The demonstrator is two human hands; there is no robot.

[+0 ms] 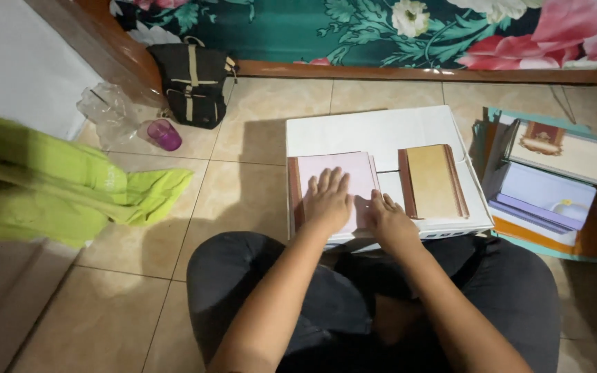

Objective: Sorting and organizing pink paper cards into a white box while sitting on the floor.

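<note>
I sit cross-legged on a tiled floor in front of a low white box (381, 128). A pink book (354, 176) with a brown spine lies on the box's left part. My left hand (327, 200) rests flat on its cover, fingers apart. My right hand (390, 221) lies at the book's right edge near the box's front, fingers touching the cover's margin. A tan book (433, 181) with brown edges lies on the box to the right, untouched.
A stack of books and folders (551, 183) sits on the floor at right. A black bag (195, 83), a purple cup (165, 135) and crumpled clear plastic (108, 110) lie at upper left. Green cloth (57, 183) hangs at left. A floral bedcover (409, 27) runs along the top.
</note>
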